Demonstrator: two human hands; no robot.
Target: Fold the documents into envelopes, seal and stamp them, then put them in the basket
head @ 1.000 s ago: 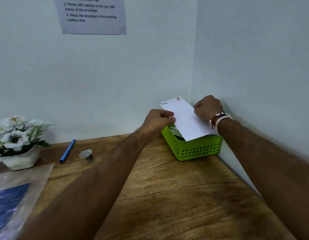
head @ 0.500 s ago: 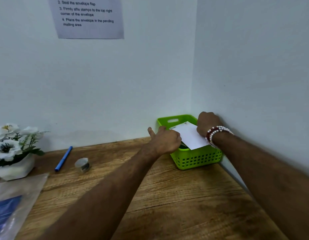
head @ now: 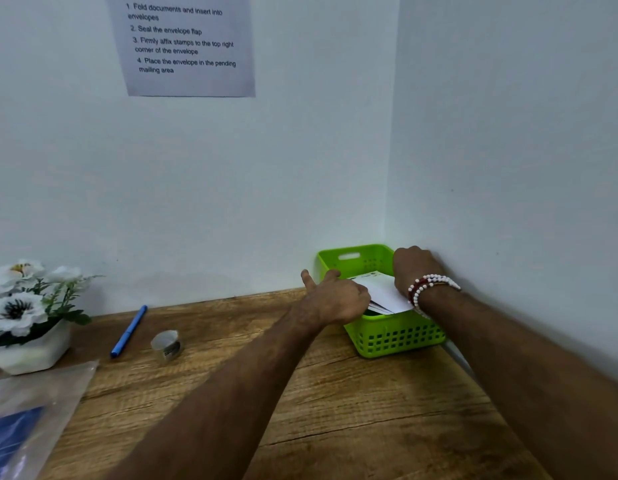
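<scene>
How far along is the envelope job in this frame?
Done, apparently: other mail already lies in the green basket. In hand: the left hand and right hand both hold a white envelope low over the basket, its near end above the front rim. Left: letting go. Its seal and stamp are too small to confirm, and whether more documents wait cannot be told.

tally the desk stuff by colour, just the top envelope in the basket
green: 1, basket
blue: 1, pen
white: 2, top envelope, flower pot
clear: 2, tape roll, plastic sleeve
total: 6
</scene>
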